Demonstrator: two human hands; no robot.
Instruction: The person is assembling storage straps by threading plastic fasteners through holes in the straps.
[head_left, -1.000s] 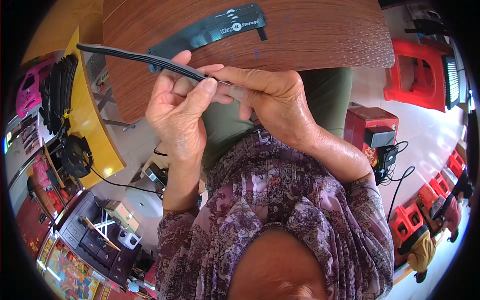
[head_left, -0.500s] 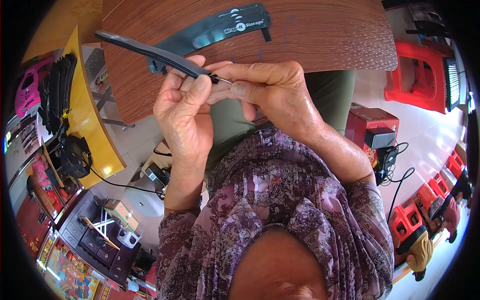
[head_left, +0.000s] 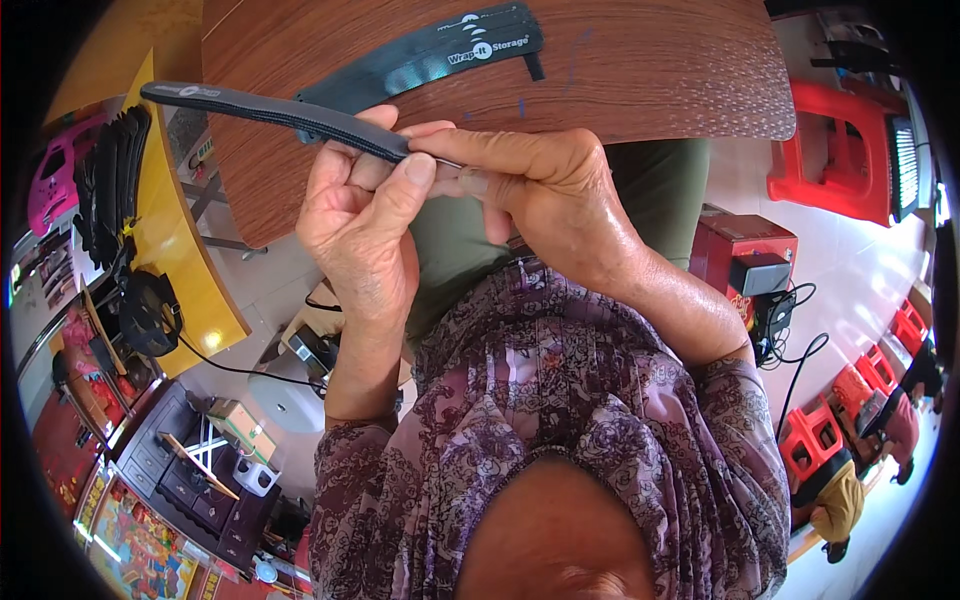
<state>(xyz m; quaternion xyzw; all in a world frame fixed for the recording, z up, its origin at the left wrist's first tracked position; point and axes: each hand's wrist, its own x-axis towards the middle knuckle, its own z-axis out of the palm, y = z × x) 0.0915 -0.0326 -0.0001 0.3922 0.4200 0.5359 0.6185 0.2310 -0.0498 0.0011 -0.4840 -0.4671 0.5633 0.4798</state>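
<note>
My left hand (head_left: 362,235) pinches a long dark grey hook-and-loop strap (head_left: 255,108) between thumb and fingers. The strap looks folded or layered along its side, and its free end points to the far left. At its near end my right hand (head_left: 570,195) is closed, thumb and index finger pressed together on a thin metal pin (head_left: 449,163). Only a short length of the pin shows; the rest is hidden in the fingers. The right index fingertip touches the strap's end. Beyond both hands, a wider dark strap (head_left: 410,75) with white print lies on the table.
The brown wood-grain table (head_left: 660,80) fills the far side. On the left, a bundle of black straps (head_left: 115,185) hangs by a yellow board (head_left: 195,270). A red stool (head_left: 835,155) and a red box (head_left: 735,250) with black cables stand on the right. People sit farther off.
The held strap has slid toward the far left, its free end now reaching past the table edge. The right index finger now covers the strap's near end, which showed a dark fitting before.
</note>
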